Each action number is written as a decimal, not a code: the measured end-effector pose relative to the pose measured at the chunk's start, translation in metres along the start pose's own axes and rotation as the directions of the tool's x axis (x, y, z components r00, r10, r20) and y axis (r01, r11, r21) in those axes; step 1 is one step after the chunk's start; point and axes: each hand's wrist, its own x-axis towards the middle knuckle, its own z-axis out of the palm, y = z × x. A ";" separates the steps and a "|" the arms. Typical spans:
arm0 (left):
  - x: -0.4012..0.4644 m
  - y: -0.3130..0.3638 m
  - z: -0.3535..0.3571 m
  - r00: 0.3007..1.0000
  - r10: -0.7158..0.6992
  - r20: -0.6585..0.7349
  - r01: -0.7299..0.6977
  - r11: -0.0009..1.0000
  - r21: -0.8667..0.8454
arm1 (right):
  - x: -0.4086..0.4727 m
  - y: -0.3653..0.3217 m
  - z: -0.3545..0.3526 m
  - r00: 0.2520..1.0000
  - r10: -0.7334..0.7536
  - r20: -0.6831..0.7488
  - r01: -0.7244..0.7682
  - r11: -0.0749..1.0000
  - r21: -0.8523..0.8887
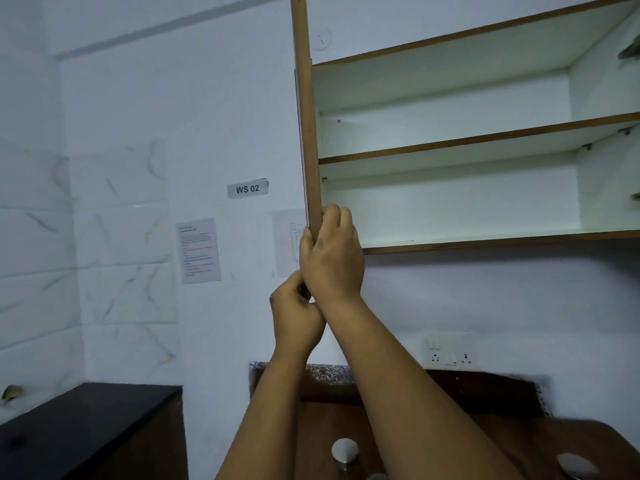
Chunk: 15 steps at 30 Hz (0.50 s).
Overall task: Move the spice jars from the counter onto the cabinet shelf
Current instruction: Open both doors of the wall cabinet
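Brown wood edging runs up the open cabinet door (pixel 304 109) that I have hold of with both hands, seen edge-on at the left side of the white wall cabinet. My right hand (pixel 332 261) is higher, its fingers (pixel 334 216) curled over the door's lower edge and wrapped round it; my left hand (pixel 294 313) sits just beneath and partly behind it, fingers bent in around the door's bottom corner, though the right wrist hides exactly how they close. Inside, the white lower shelf (pixel 485 237) and the white shelf above it (pixel 485 140) both show bare board where I can see them. The spice jars are not up there yet: two round silver-lidded jars (pixel 344 450) stand low in view on the dark brown wooden desk (pixel 485 441), one between my forearms and the other (pixel 576 465) off to the right, with a hint of a third lid at the bottom edge, too cropped to be sure. I judge this as the opening step, getting the door out of the way, with no jar moved. The next move calls for letting go of the door, reaching down to the nearest jar, gripping it round its body and lifting it clear of the shelf lip.
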 end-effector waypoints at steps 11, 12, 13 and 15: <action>0.037 -0.044 -0.118 0.989 -0.145 0.039 0.148 0.988 -0.055 | -0.028 -0.100 0.078 0.999 0.040 0.019 -0.040 0.999 -0.010; 0.039 -0.047 -0.126 0.987 -0.155 0.044 0.157 0.986 -0.049 | -0.029 -0.108 0.084 0.999 0.047 0.024 -0.046 0.999 -0.025; 0.042 -0.050 -0.133 0.985 -0.163 0.048 0.165 0.985 -0.041 | -0.030 -0.114 0.089 0.998 0.048 0.031 -0.047 0.998 -0.033; 0.047 -0.056 -0.144 0.983 -0.171 0.060 0.174 0.984 -0.042 | -0.032 -0.123 0.098 0.998 0.041 0.054 -0.039 0.998 -0.040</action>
